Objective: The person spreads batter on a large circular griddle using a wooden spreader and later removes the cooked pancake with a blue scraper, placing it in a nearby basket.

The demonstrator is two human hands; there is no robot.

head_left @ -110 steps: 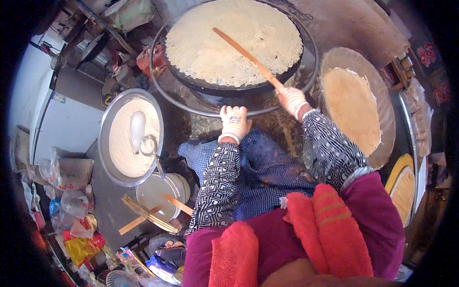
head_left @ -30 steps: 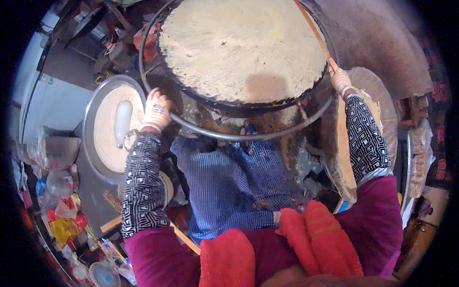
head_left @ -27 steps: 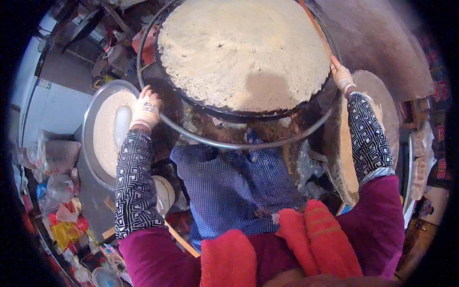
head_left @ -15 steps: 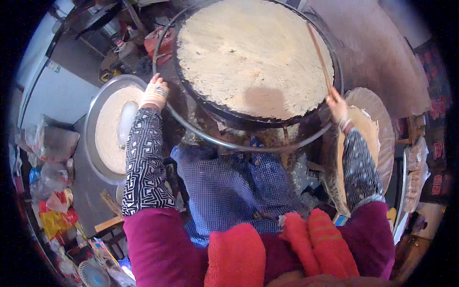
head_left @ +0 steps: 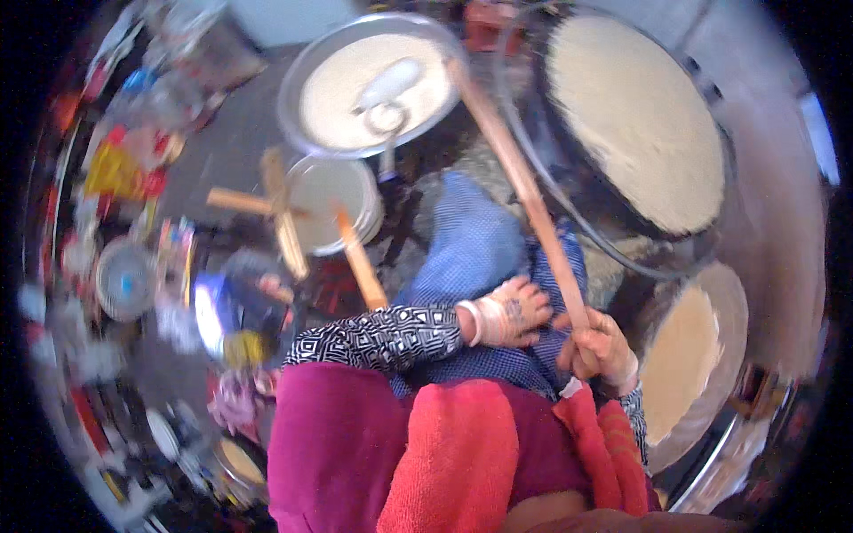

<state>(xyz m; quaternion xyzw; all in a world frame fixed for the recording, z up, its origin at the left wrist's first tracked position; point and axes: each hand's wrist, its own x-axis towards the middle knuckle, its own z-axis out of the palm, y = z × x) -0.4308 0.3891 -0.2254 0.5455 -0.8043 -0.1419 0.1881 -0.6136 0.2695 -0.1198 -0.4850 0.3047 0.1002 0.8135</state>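
Note:
My right hand (head_left: 600,346), in a pale fingerless covering, is closed around the near end of a long flat wooden stick (head_left: 526,188). The stick slants up and left, its far end overlapping the rim of a metal basin (head_left: 298,133) in the picture. Just left of it, my left hand (head_left: 514,313) hovers over my blue checked apron (head_left: 471,240), fingers apart and slightly bent, with nothing visible in them. At the upper right lies a round griddle (head_left: 613,195) covered by a thin pale sheet of batter (head_left: 635,115). A metal ring (head_left: 569,209) surrounds the griddle.
Pale batter and a ladle (head_left: 385,118) are in the basin. Wooden pieces (head_left: 283,213) lie across a round bucket (head_left: 369,213). At right, a round pale flatbread (head_left: 680,364) rests on plastic sheeting (head_left: 730,338). Bags (head_left: 133,169) and clutter crowd the left.
The view has swung left. My left hand has left the ring's rim and come back over my lap. My right hand has drawn the stick away from the griddle toward me.

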